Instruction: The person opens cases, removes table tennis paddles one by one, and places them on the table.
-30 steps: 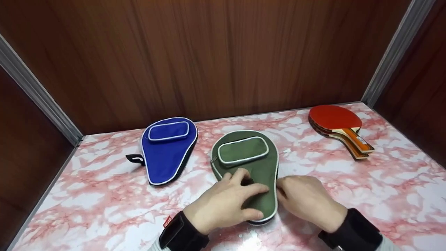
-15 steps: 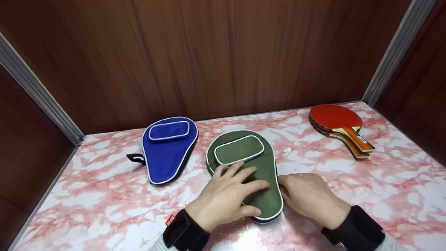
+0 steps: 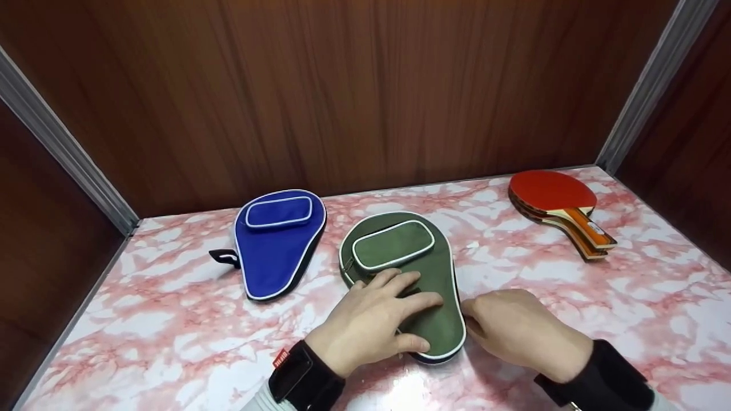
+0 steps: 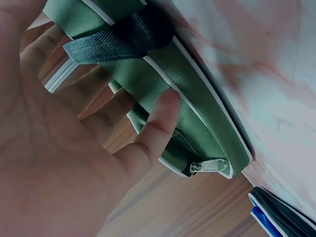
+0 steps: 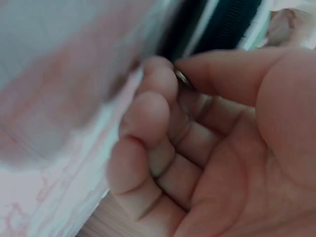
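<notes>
A green table tennis bat case [image 3: 437, 271] with white piping and a raised pocket lies in the middle of the table in the head view. My left hand [image 3: 368, 328] rests on its lower part with fingers spread. From the left wrist, a dark strap [image 4: 123, 42] and a metal zipper pull [image 4: 210, 166] show on the case. At the case's right edge my right hand [image 3: 522, 328] has its fingers curled. Thumb and forefinger pinch a small metal zipper pull [image 5: 182, 78], mostly hidden, beside the dark zipper band [image 5: 228, 27].
A blue bat case [image 3: 274, 251] with a black loop [image 3: 224, 257] lies to the left. Two stacked table tennis bats [image 3: 551, 191], the upper one red, lie at the back right. Wood panels [image 3: 365, 97] enclose the marbled table [image 3: 171, 319].
The green case has turned slightly, its narrow end shifting right. My right hand has slid along its edge toward me and right. The left hand's fingers have spread flatter on the case.
</notes>
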Motion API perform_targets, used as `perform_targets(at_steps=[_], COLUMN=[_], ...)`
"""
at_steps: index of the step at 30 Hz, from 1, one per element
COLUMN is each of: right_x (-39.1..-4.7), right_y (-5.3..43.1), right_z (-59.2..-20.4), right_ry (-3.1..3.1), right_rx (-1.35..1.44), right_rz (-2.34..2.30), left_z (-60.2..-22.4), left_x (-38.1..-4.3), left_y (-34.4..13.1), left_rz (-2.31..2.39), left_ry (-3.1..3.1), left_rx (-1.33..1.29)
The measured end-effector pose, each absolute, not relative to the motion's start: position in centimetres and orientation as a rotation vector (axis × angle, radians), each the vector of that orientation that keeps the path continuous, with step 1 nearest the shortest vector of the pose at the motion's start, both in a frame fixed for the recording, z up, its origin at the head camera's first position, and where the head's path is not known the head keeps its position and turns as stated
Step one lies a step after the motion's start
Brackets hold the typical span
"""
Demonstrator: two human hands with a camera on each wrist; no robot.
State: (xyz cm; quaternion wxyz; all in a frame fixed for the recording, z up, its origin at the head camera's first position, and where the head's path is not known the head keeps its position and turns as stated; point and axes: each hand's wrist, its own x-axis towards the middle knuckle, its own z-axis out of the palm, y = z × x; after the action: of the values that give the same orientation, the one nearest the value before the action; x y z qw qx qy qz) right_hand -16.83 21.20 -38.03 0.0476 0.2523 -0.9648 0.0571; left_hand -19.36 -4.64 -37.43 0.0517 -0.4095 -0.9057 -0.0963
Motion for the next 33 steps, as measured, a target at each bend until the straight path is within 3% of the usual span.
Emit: perform_targets(at_steps=[13,19,26,33], right_x=[-16.5,-17.0,-16.9,-17.4], right_y=[21.9,22.0,22.0,22.4], right_z=[-37.2,-37.2,-37.0,-36.8], right_ry=[-2.967,-2.988,-3.008,-3.058], right_rx=[0.925,0.844,0.830,0.625], right_rz=[0.196,0.235,0.241,0.179], left_z=[-37.7,-37.3,-36.6,-38.5], left_x=[-18.7,-18.5,-19.6,-19.4], left_y=[-4.2,-3.9,-5.1,-3.8], left_rz=[-0.236,-0.027,-0.170,-0.155], left_ry=[-2.697,-2.589,-2.653,-2.706], left_rx=[-1.165,-1.144,-1.272,-1.060])
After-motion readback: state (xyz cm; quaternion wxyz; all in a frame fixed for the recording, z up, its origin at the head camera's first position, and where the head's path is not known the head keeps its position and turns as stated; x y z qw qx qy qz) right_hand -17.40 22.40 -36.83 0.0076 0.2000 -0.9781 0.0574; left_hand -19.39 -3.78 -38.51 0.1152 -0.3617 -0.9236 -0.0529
